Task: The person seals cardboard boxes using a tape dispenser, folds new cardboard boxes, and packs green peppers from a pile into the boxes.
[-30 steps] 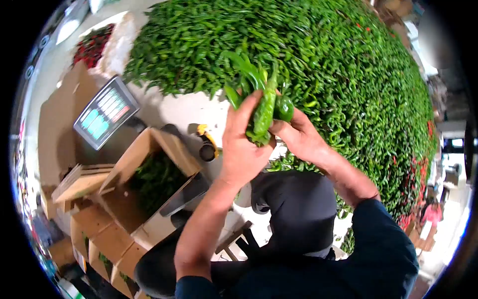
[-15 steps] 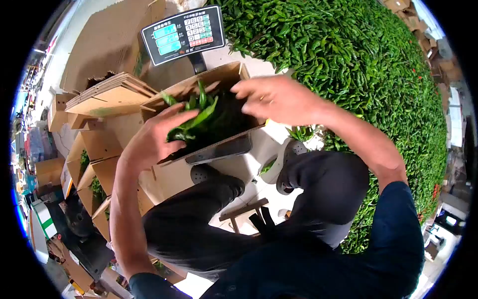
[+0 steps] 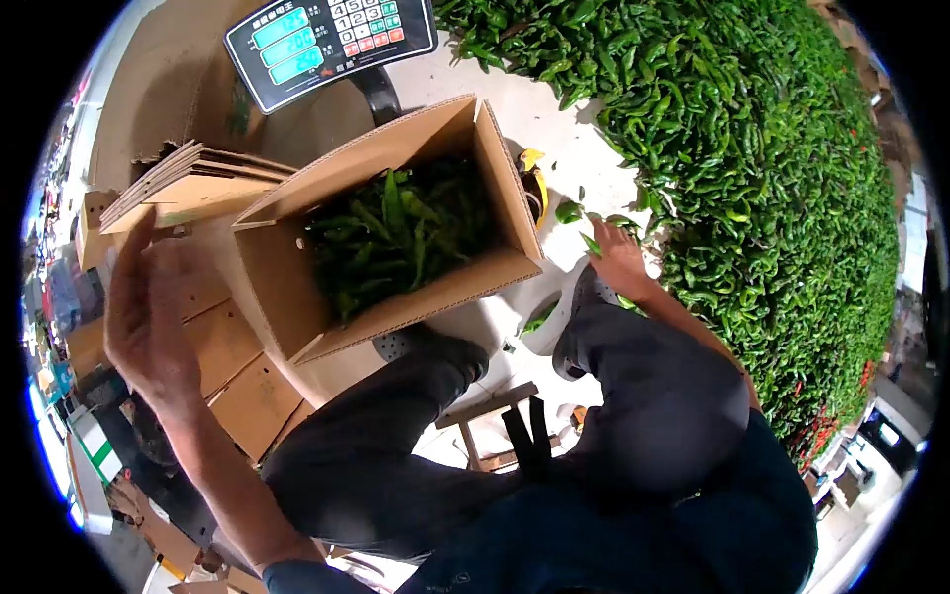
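An open cardboard box (image 3: 386,307) stands in front of me, partly filled with green chili peppers (image 3: 406,228). My left hand (image 3: 153,327) is off to the box's left, above folded cardboard, smeared by motion; its fingers are stretched out with nothing visible in them. To the box's right, my right hand (image 3: 621,259) is low near the floor beside a few loose peppers (image 3: 570,212). Its fingers are curled, and one green chili pepper (image 3: 592,245) pokes out at the thumb side. The fingertips are partly hidden.
A big heap of green chili peppers (image 3: 752,198) spreads along the right. Behind the box is a scale display (image 3: 332,45) with lit digits. Flattened cardboard boxes (image 3: 198,183) are stacked at left. My shoes (image 3: 435,351) and a small wooden stool (image 3: 490,421) are below.
Both hands have left the box: the left swung out leftward, the right moved down and right to the loose peppers. The peppers inside the box are now uncovered to view.
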A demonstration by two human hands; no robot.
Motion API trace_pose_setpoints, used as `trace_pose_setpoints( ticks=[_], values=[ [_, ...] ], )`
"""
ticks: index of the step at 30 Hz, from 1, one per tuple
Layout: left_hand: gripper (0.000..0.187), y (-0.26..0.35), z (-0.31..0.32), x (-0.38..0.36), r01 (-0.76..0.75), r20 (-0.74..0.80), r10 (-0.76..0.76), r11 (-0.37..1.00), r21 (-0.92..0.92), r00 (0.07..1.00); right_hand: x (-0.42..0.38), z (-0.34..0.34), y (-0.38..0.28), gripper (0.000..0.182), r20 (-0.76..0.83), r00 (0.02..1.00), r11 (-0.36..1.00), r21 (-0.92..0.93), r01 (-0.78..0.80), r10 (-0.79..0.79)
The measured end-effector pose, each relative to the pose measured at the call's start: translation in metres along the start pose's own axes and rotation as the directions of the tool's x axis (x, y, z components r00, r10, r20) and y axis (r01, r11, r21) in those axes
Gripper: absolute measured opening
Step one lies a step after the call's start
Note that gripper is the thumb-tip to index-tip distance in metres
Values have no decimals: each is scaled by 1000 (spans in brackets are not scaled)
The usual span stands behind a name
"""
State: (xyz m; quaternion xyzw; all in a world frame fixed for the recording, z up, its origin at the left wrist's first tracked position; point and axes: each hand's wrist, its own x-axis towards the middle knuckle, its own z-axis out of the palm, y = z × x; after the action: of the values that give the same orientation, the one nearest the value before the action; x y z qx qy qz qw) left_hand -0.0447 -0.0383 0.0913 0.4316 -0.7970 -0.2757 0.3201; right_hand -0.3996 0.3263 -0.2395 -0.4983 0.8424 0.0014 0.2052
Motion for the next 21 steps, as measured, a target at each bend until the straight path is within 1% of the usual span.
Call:
trace_pose_setpoints(
  ticks=[1,2,3,4,5,6,8,9,11,12,13,15,17,18,19,21],
  values=[
    [35,9,1,2,-18,-47,20,998,57,999,8,-2,-11,67,18,1000,1000,-12,22,-21],
    [36,16,0,3,-33,-94,44,993,115,995,22,10,-12,65,-40,996,994,-79,79,-82],
    [35,20,-4,4,-100,-69,107,991,94,992,36,14,-14,62,-49,991,984,-136,119,-126],
    [35,32,-1,3,-100,-136,112,991,92,984,48,16,-18,60,-55,984,968,-194,157,-171],
    [35,38,-7,2,-99,-114,97,995,-20,989,58,21,-20,51,-91,977,963,-205,172,-194],
    [35,43,-13,-2,-96,-91,84,986,-134,992,69,27,-18,49,-21,985,966,-199,166,-173],
    [45,56,-22,-19,-256,-20,258,964,73,966,80,38,-11,44,126,985,972,-191,139,-116],
    [52,65,-23,-28,-270,29,271,963,-15,962,80,42,-7,41,64,984,951,-253,179,-168],
    [58,67,-39,-54,-192,-15,192,974,-119,981,79,45,-3,42,-26,983,942,-292,167,-183],
    [58,56,-53,-72,-106,-101,92,985,-140,991,79,46,-2,42,-70,979,936,-312,162,-192],
    [58,52,-57,-79,-20,-184,-11,986,-168,983,82,44,-1,45,-53,976,932,-314,183,-210],
    [53,52,-53,-91,19,-174,-65,967,-255,983,83,44,2,53,-12,971,922,-315,223,-238],
    [45,53,-30,-89,20,-149,-37,993,-119,988,76,49,5,53,34,984,984,-40,176,-175],
    [41,54,-19,-88,17,-136,-23,999,-50,990,73,51,7,53,61,988,985,98,139,-145],
    [38,49,-15,-86,36,-113,-46,996,-84,993,71,41,1,50,55,993,989,114,94,-101],
    [36,40,-16,-85,111,-48,-119,984,-140,992,69,11,2,45,1,1000,960,280,29,-31]
  ],
)
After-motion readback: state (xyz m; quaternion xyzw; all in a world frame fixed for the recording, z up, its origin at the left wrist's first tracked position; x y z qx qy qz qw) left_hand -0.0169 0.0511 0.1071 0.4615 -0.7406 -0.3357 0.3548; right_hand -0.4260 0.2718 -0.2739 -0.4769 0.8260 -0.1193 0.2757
